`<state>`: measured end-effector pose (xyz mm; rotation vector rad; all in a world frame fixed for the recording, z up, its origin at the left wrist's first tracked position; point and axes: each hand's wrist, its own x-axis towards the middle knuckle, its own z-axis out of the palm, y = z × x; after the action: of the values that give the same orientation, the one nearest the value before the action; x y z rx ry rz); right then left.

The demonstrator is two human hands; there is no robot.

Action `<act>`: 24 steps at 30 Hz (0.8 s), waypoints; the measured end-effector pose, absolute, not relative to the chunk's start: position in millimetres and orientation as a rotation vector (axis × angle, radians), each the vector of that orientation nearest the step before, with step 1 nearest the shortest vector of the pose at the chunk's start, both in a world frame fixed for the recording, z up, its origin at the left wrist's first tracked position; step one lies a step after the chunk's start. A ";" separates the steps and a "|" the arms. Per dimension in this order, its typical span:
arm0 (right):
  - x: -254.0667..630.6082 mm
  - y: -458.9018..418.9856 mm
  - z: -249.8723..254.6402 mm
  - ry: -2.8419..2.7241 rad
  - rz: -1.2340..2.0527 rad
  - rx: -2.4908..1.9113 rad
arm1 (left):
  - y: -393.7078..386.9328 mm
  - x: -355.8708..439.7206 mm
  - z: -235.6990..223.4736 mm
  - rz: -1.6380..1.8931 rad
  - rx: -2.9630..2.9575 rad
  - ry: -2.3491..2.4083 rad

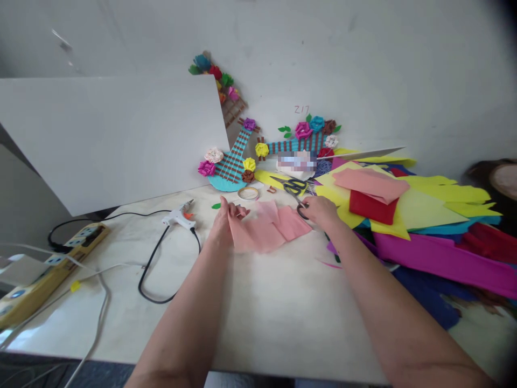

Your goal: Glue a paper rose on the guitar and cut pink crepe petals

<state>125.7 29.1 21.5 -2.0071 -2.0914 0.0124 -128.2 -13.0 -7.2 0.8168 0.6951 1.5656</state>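
Beneath the pink sheet (258, 237), taken as the reference, the pale table (283, 323) extended on all sides. Behind and left of the sheet stood a white board (121, 140); to the right of it lay a loose pile of coloured sheets (436, 199). Far left of the sheet sat a yellow power strip (48, 275). Behind the sheet, two flowered blue guitar shapes (230, 170) were noted.

The sheet itself lay between the hands, with overlapping parts; whether these were folds or separate pieces could not be determined. The left hand (226, 218) pinched its left edge. At its right end the right hand (321, 210) was curled about black-handled scissors (297, 199), blades directed away from the person; firmness of grip could not be told.

Left of the sheet rested a white glue gun (176, 217), its black cable (140, 283) looping toward the left forearm (194, 291). Just behind the sheet were a second pair of scissors (287, 183) and a narrow ring (247, 198).

Risks assessed: the thin material could tear or slip under an uneven pull. The second pair could foul the held blades, being so close. A forearm dragging the cable could shift the gun; its heat was not determinable.
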 end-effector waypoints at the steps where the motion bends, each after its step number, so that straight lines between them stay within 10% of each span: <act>1: 125.8 28.3 21.8 -2.084 -0.019 -2.069 | -15.1 -127.9 -5.9 1.565 0.848 0.703; 24: 132.5 25.9 40.4 -2.144 0.141 -2.128 | 11.1 -146.0 -22.8 1.436 0.566 0.700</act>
<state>132.5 25.9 40.4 -2.1280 -2.1435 0.1411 -146.0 11.1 -22.8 0.5662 0.7001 1.4361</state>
